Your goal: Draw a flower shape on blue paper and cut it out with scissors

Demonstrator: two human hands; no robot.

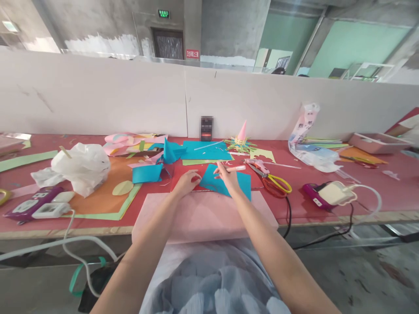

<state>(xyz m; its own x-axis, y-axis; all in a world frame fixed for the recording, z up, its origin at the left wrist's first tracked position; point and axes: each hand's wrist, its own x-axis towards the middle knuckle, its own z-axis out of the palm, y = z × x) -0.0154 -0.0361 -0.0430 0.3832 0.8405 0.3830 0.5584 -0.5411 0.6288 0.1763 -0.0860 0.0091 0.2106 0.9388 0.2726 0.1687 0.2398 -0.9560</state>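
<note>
A blue paper sheet lies tilted over a red sheet, at the back edge of a pink board. My right hand is closed round a pen above the blue sheet. At the sheet's left corner is my left hand, its fingers curled together; whatever they may pinch is too small to make out. A folded blue piece sits left of my left hand.
Scissors and a pink glue gun lie right of my hands. Behind stands a pink paper cone. Purple power strips with cables flank the board. A white plastic bag is at left.
</note>
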